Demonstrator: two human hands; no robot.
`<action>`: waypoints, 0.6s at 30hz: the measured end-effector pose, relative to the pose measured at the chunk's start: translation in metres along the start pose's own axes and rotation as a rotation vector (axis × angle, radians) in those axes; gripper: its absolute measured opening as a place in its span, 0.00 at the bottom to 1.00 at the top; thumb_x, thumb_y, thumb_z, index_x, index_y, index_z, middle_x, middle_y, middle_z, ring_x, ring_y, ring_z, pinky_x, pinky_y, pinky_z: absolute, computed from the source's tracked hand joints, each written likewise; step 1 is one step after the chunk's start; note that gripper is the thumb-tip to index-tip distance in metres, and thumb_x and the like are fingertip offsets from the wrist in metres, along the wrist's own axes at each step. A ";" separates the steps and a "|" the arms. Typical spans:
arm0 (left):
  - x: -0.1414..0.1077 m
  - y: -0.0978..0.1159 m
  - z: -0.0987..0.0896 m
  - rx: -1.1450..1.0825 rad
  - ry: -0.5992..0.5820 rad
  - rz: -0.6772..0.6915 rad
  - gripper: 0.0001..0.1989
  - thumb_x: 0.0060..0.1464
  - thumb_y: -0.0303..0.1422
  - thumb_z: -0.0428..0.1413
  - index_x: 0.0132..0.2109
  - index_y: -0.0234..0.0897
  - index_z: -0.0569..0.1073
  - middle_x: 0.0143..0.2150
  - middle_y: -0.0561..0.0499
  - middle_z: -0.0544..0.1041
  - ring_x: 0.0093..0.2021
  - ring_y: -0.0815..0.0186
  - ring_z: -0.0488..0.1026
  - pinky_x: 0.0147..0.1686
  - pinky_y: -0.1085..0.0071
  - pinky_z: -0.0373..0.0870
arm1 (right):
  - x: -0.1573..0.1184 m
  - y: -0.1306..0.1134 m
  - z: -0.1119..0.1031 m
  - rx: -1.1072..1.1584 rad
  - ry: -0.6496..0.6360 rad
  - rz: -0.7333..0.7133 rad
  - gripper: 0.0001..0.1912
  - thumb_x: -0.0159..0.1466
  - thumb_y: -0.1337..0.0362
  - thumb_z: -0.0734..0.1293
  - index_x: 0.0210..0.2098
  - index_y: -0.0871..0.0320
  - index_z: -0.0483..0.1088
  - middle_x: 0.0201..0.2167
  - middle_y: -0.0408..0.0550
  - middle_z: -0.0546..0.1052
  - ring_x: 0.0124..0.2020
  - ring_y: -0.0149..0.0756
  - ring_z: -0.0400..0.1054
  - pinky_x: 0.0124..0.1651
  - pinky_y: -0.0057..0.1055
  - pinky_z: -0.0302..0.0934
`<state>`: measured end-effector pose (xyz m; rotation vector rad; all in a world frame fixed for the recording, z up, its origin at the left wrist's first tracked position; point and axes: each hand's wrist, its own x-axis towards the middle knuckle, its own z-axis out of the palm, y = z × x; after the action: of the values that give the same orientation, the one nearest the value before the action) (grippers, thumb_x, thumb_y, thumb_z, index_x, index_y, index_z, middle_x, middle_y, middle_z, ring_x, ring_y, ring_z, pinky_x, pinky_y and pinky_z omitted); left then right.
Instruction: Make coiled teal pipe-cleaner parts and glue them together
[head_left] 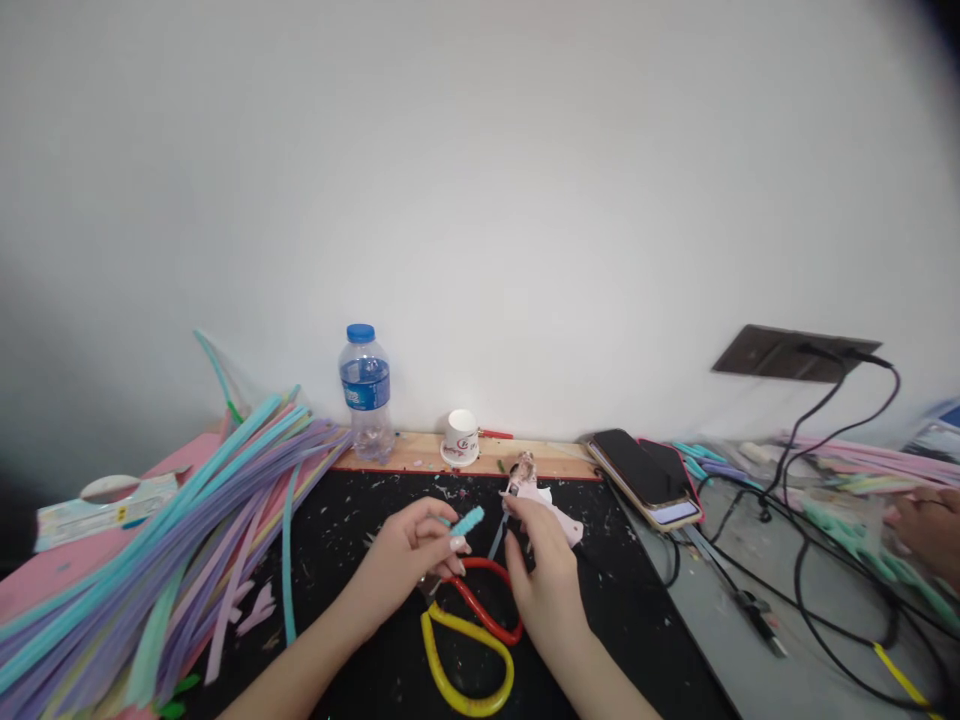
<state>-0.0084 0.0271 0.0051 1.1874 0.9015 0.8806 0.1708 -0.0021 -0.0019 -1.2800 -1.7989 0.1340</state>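
Observation:
My left hand [416, 550] is closed, pinching a short piece of fuzzy turquoise pipe cleaner [468, 521] between thumb and fingers. My right hand [551, 575] is curved with thumb and index finger apart, holding nothing I can see. Its fingertips are beside a pale pink glue gun [559, 515] lying on the black mat; whether they touch it I cannot tell. Under and between the hands lie scissors with one red and one yellow handle [469, 705], their blades mostly hidden by my left hand. A thin grey strip [496, 535] shows between the hands.
A heap of pastel pipe cleaners [247, 480] covers the left side. Along the wall stand a water bottle [365, 395] and a paper cup [460, 438]. To the right lie phones [645, 470] and black cables [799, 560]. Another person's hand [930, 530] is at the far right.

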 end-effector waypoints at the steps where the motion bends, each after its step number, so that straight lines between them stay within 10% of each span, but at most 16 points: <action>1: 0.002 0.001 -0.005 0.054 0.050 0.022 0.10 0.47 0.30 0.58 0.35 0.35 0.65 0.23 0.55 0.74 0.24 0.69 0.74 0.26 0.76 0.69 | 0.001 0.002 -0.001 -0.005 0.006 0.018 0.17 0.60 0.75 0.57 0.48 0.59 0.62 0.44 0.53 0.69 0.47 0.42 0.62 0.50 0.40 0.58; 18: 0.014 0.007 -0.049 0.530 0.353 0.248 0.09 0.48 0.35 0.54 0.33 0.35 0.76 0.28 0.50 0.78 0.29 0.63 0.73 0.31 0.71 0.68 | 0.050 -0.011 0.042 -0.092 -0.539 -0.071 0.13 0.55 0.74 0.65 0.38 0.56 0.73 0.34 0.46 0.72 0.39 0.36 0.65 0.43 0.27 0.59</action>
<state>-0.0484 0.0589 0.0038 1.6550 1.3484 1.1121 0.1301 0.0491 0.0089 -1.3246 -2.3264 0.3910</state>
